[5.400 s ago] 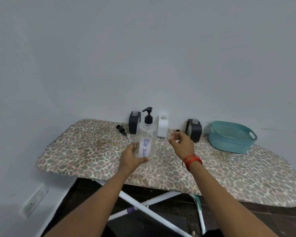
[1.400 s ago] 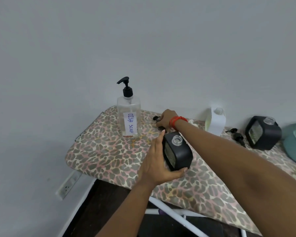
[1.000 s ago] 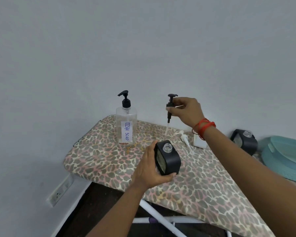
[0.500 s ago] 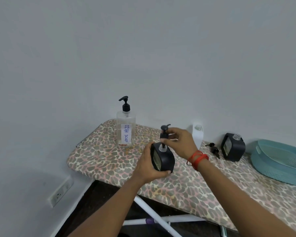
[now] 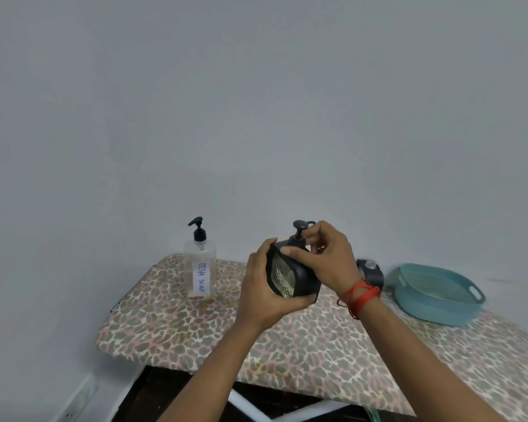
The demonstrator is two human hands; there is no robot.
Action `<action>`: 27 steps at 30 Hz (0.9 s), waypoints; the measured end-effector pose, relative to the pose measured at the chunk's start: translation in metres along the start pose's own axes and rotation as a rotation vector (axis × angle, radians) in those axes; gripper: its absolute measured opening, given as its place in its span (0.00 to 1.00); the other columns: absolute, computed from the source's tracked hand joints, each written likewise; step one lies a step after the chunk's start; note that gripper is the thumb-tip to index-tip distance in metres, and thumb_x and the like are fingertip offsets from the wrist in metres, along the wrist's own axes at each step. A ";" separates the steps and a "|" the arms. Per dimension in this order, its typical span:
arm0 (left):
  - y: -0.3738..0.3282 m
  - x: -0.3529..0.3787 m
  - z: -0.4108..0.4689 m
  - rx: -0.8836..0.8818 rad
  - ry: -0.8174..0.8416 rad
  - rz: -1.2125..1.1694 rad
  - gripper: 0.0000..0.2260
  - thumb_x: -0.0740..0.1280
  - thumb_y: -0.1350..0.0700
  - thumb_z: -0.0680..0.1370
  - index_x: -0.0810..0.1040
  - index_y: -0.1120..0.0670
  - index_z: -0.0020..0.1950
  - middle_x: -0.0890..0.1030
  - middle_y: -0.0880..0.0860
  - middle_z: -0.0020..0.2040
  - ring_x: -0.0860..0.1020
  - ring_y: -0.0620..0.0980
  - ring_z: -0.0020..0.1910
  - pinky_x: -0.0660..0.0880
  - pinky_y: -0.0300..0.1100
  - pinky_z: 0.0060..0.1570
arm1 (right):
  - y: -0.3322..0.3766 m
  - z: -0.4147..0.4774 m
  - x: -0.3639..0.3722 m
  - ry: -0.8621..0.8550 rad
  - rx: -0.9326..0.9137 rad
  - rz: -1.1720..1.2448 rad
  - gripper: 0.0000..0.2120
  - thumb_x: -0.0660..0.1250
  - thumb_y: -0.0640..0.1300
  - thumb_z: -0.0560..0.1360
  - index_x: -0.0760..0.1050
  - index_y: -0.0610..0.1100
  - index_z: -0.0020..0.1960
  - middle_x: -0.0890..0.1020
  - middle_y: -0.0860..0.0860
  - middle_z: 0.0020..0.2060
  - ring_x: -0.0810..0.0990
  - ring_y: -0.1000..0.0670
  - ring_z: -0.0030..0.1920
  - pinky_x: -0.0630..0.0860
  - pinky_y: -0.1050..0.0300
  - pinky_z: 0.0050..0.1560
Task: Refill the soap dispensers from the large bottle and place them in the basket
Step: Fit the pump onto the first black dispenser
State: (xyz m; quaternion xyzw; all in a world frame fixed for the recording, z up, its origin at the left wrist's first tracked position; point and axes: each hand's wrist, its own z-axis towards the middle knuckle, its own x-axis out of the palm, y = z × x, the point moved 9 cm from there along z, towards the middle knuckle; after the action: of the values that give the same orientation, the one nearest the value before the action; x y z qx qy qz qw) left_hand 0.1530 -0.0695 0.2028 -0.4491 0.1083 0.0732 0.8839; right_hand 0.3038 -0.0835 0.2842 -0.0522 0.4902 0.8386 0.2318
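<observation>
Fingers [image 5: 310, 239] of the right hand [image 5: 328, 260] pinch the pump [image 5: 299, 229] atop the black dispenser [image 5: 293, 277], which the left hand [image 5: 264, 295] grips above the board [image 5: 317, 345], between bottle [image 5: 199, 269] and basket [image 5: 436, 293].

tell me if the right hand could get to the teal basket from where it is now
Probably yes. The right hand is busy at the pump of the black dispenser, but the teal basket sits open on that side of the board; only the second black dispenser stands near the path.
</observation>
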 end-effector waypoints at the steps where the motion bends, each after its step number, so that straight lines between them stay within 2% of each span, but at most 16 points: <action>1: -0.015 0.002 0.004 0.023 0.005 -0.004 0.51 0.83 0.39 0.60 0.64 0.44 0.78 0.70 0.40 0.67 0.72 0.38 0.68 0.76 0.38 0.63 | 0.010 0.001 -0.012 -0.054 0.019 -0.029 0.19 0.84 0.52 0.61 0.76 0.50 0.43 0.81 0.55 0.37 0.76 0.57 0.35 0.75 0.65 0.39; 3: -0.042 0.009 0.011 0.060 0.021 -0.025 0.51 0.82 0.38 0.60 0.63 0.44 0.78 0.70 0.40 0.66 0.71 0.33 0.66 0.73 0.29 0.60 | 0.029 0.000 -0.035 -0.129 0.049 -0.073 0.22 0.84 0.56 0.60 0.77 0.51 0.46 0.80 0.54 0.39 0.77 0.57 0.37 0.74 0.65 0.40; 5: -0.064 0.017 0.014 0.084 0.039 -0.051 0.52 0.83 0.40 0.60 0.62 0.45 0.79 0.70 0.42 0.67 0.69 0.30 0.65 0.71 0.29 0.60 | 0.044 -0.004 -0.054 -0.141 0.065 -0.068 0.24 0.83 0.56 0.61 0.79 0.52 0.52 0.81 0.55 0.42 0.78 0.55 0.39 0.77 0.60 0.43; 7: -0.079 0.023 0.015 0.079 0.047 -0.089 0.52 0.85 0.43 0.62 0.62 0.43 0.79 0.70 0.43 0.67 0.69 0.31 0.64 0.71 0.32 0.61 | 0.054 -0.011 -0.070 -0.107 0.083 0.017 0.22 0.82 0.54 0.64 0.81 0.51 0.55 0.84 0.53 0.48 0.81 0.49 0.41 0.82 0.52 0.49; 9: -0.093 0.026 0.013 0.080 0.063 -0.115 0.52 0.85 0.41 0.61 0.62 0.42 0.79 0.70 0.41 0.67 0.71 0.35 0.64 0.73 0.38 0.64 | 0.062 -0.019 -0.084 -0.062 0.109 0.132 0.18 0.79 0.48 0.70 0.82 0.46 0.57 0.86 0.49 0.51 0.85 0.45 0.49 0.82 0.47 0.55; 12: -0.114 0.027 0.008 0.084 0.098 -0.129 0.52 0.80 0.35 0.57 0.62 0.40 0.78 0.68 0.33 0.63 0.72 0.42 0.65 0.75 0.44 0.66 | 0.076 -0.029 -0.098 0.011 0.106 0.258 0.12 0.73 0.37 0.75 0.82 0.38 0.58 0.86 0.44 0.51 0.85 0.44 0.54 0.79 0.48 0.59; 14: -0.130 0.025 0.002 0.095 0.097 -0.126 0.53 0.79 0.34 0.56 0.62 0.40 0.78 0.68 0.32 0.62 0.73 0.43 0.64 0.75 0.45 0.65 | 0.089 -0.035 -0.107 0.005 0.092 0.294 0.12 0.74 0.35 0.73 0.82 0.36 0.57 0.86 0.42 0.50 0.85 0.43 0.53 0.79 0.49 0.58; 16: -0.147 0.022 -0.006 0.098 0.074 -0.128 0.53 0.79 0.34 0.56 0.63 0.40 0.78 0.69 0.34 0.62 0.73 0.43 0.63 0.75 0.43 0.64 | 0.105 -0.043 -0.115 -0.038 0.085 0.290 0.13 0.76 0.35 0.71 0.81 0.36 0.54 0.86 0.42 0.46 0.86 0.46 0.47 0.80 0.52 0.53; 19: -0.177 0.020 -0.018 0.117 0.042 -0.119 0.51 0.82 0.38 0.59 0.63 0.41 0.78 0.72 0.43 0.63 0.74 0.43 0.62 0.77 0.43 0.62 | 0.123 -0.053 -0.124 -0.162 0.108 0.175 0.20 0.82 0.42 0.65 0.79 0.42 0.53 0.79 0.46 0.37 0.81 0.49 0.37 0.82 0.52 0.45; 22: -0.198 0.022 -0.025 0.123 0.018 -0.102 0.49 0.82 0.38 0.59 0.64 0.40 0.77 0.74 0.46 0.61 0.75 0.40 0.59 0.76 0.38 0.57 | 0.136 -0.058 -0.133 -0.230 0.097 0.077 0.26 0.84 0.50 0.61 0.79 0.44 0.55 0.76 0.48 0.42 0.79 0.50 0.39 0.83 0.49 0.47; 25: -0.210 0.023 -0.029 0.103 -0.013 -0.102 0.50 0.80 0.36 0.58 0.63 0.40 0.77 0.73 0.45 0.62 0.74 0.39 0.58 0.74 0.35 0.55 | 0.148 -0.058 -0.138 -0.081 0.062 0.111 0.22 0.82 0.48 0.66 0.81 0.44 0.57 0.84 0.49 0.48 0.85 0.49 0.46 0.83 0.52 0.52; 27: -0.215 0.023 -0.031 0.099 -0.017 -0.095 0.51 0.79 0.34 0.57 0.63 0.41 0.78 0.73 0.45 0.64 0.74 0.41 0.61 0.76 0.40 0.59 | 0.154 -0.061 -0.139 0.065 0.040 0.167 0.18 0.77 0.42 0.72 0.81 0.42 0.60 0.85 0.48 0.53 0.85 0.47 0.53 0.81 0.50 0.58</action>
State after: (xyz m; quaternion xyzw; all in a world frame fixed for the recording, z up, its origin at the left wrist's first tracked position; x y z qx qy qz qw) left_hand 0.2204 -0.2194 0.3464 -0.4088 0.0830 0.0294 0.9084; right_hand 0.3509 -0.2460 0.4196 -0.0337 0.5166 0.8430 0.1458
